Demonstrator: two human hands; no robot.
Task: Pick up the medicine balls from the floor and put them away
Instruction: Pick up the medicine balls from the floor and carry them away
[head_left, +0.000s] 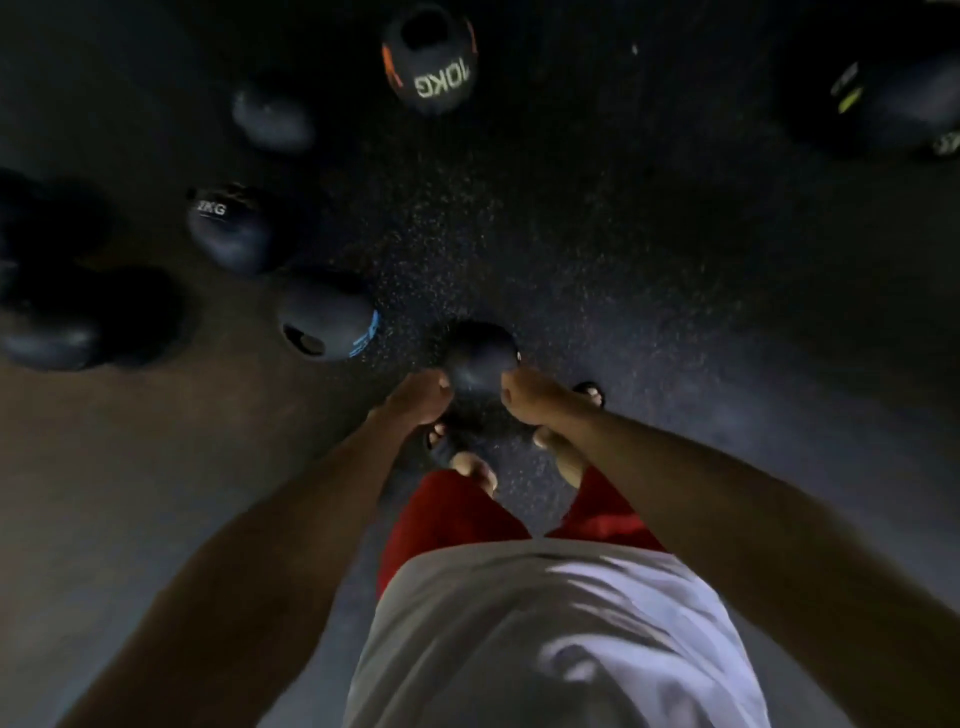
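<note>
The person's left grip (422, 396) and right grip (529, 391) hold a small dark rubber medicine ball (480, 358) between them, fingers curled against its opposite sides. Further off on the speckled black floor (623, 260) lie a black ball marked 10KG (430, 57), a black ball marked 2KG (231, 228) and a blue-striped dark ball (327, 317).

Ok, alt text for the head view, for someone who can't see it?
The left hand and right hand hold a small dark ball in front of the person's feet. More medicine balls lie on the speckled floor beyond, one marked 10KG.
</note>
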